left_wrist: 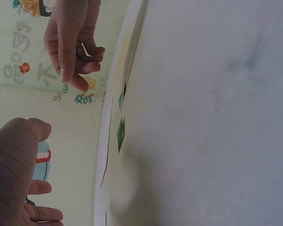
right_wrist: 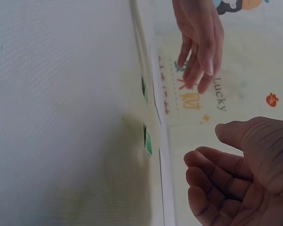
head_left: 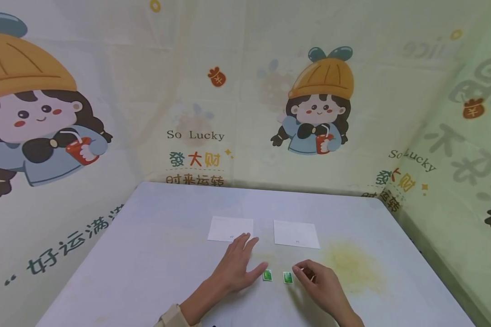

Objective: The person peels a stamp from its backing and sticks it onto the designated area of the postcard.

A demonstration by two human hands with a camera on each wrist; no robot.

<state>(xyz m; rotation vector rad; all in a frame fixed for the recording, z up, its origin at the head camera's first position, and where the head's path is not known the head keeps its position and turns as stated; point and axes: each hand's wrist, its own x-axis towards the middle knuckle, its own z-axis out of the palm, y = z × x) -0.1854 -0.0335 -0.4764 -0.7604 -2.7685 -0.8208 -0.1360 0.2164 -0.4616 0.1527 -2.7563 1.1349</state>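
Green cards (head_left: 288, 277), print blurred, left grip (head_left: 238, 267) spread, empty, partly hiding white paper (head_left: 227, 228), right grip (head_left: 321, 283) loosely curled, empty

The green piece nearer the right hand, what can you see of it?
The green piece is small, thin and roughly rectangular, with a mottled green face and pale border, like a paper stamp. It lies on the white table beside a similar piece, near the right hand. Its edge may be slightly curled; the wrist views don't settle that. Only the table appears to touch it.
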